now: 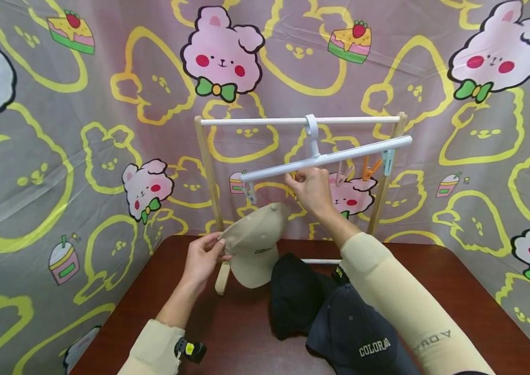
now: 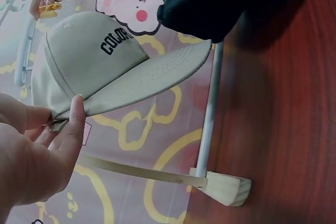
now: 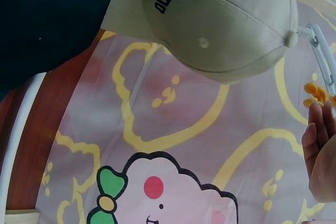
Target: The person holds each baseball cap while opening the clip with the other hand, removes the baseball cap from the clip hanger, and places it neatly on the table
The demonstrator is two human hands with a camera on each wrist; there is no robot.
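Note:
My left hand pinches the edge of a beige baseball cap between thumb and fingers. The cap is held up tilted, brim downward, and dark lettering shows on its front in the left wrist view. Up at a pale blue clip hanger, my right hand pinches a yellow clip below the bar; the hand hides that clip in the head view. The hanger hooks over a rack's white top rod and slopes down to the left, its lower end just above the cap.
Along the bar hang a pale grey clip, a pink clip, an orange clip and a blue clip. A black cap and a navy cap lie on the brown table. A patterned curtain surrounds the table.

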